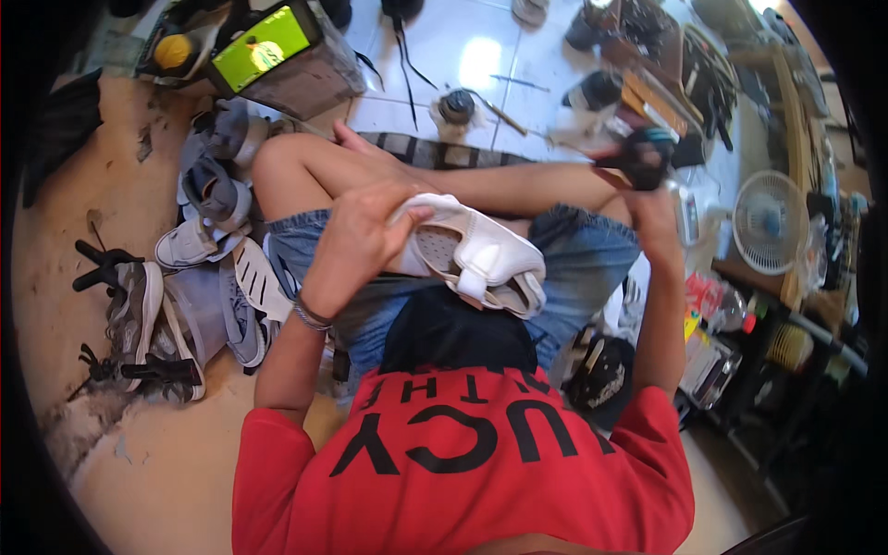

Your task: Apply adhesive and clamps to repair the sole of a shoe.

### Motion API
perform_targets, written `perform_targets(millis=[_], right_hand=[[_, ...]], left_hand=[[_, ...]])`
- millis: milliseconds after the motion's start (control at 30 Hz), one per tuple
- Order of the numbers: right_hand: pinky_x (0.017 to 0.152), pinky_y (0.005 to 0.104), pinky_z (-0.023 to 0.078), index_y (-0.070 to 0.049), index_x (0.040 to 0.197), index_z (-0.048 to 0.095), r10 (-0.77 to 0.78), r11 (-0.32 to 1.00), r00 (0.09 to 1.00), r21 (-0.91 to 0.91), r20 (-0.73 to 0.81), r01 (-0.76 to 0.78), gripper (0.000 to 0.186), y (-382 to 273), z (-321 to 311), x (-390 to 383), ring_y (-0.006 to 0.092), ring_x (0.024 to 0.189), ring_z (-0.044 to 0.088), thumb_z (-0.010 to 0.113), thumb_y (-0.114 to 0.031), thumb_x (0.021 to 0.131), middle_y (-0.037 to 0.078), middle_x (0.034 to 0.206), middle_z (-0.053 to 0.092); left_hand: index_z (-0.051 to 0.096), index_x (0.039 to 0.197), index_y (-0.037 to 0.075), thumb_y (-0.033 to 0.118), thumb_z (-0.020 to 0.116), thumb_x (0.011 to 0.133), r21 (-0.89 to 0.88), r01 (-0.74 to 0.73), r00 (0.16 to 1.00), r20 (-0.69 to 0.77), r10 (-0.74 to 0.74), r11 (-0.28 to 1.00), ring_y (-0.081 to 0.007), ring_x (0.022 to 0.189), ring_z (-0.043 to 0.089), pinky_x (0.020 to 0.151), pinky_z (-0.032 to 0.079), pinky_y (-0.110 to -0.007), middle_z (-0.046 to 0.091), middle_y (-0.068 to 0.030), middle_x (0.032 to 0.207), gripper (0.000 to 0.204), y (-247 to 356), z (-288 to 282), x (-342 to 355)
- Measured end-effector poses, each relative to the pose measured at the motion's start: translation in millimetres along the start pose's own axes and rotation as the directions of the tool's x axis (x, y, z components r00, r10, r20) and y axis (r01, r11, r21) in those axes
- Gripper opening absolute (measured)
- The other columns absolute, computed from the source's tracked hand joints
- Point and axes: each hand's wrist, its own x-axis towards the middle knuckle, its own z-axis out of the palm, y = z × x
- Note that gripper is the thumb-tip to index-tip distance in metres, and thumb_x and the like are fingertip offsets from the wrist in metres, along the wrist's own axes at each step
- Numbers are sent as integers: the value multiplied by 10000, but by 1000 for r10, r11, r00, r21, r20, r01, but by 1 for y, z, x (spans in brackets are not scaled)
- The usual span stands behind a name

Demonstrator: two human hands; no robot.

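Note:
A white sandal (495,254) with a broad strap and a dotted insole rests over my lap. My left hand (375,217) is closed on its raised end, thumb over the rim. Out to the right, above my knee, my right hand (655,199) is raised away from the sandal. A dark object with a teal patch (647,153) is at its fingers. Blur hides its kind and most of the fingers.
Several shoes (217,190) lie piled at my left, some with black clamps (162,370). Beyond my legs stands a box with a lit green screen (264,48). A small dark jar (457,106) is on the tiles. At right are a white fan (770,222) and a clear bottle (726,310).

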Motion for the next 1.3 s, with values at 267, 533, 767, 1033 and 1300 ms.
perform_targets(millis=[267, 533, 767, 1033, 1300], right_hand=[[891, 451, 497, -11, 1096, 535, -381, 909, 860, -32, 339, 415, 385, -143, 23, 75, 367, 970, 639, 688, -222, 813, 163, 991, 627], [707, 371, 546, -36, 895, 628, -613, 668, 694, -220, 378, 711, 189, -159, 32, 108, 256, 789, 706, 660, -197, 802, 82, 768, 675], [678, 366, 547, -23, 924, 597, -480, 646, 681, -302, 554, 701, 263, -178, 39, 111, 260, 768, 706, 697, -241, 815, 96, 778, 676], [614, 342, 526, -32, 816, 637, -543, 563, 594, -268, 594, 782, 161, -188, 39, 120, 227, 727, 702, 650, -191, 831, 78, 691, 676], [579, 352, 522, -78, 715, 708, -554, 585, 595, -236, 582, 776, 144, -199, 29, 124, 236, 682, 712, 671, -190, 798, 78, 661, 688]], left_hand=[[712, 1017, -56, 158, 747, 881, 156, -35, 996, 91, 21, 987, -391, 814, 668, 730, 520, -425, 684, -214, 884, 256, 5, -2, -13], [729, 1042, -28, 125, 758, 876, 183, 34, 997, 64, -46, 983, -346, 740, 662, 669, 518, -383, 670, -174, 845, 228, 11, 2, -21], [732, 1063, -31, 115, 748, 885, 211, 34, 994, 93, -55, 977, -327, 736, 672, 667, 524, -376, 682, -167, 859, 231, 12, 3, -13], [727, 1072, -44, 81, 734, 884, 206, 53, 990, 114, -78, 977, -334, 747, 681, 671, 529, -377, 699, -177, 887, 226, 18, 3, -13], [710, 1034, -42, 111, 736, 891, 202, 2, 997, 73, -17, 979, -354, 690, 657, 599, 496, -413, 644, -160, 823, 211, 28, 6, -18]])
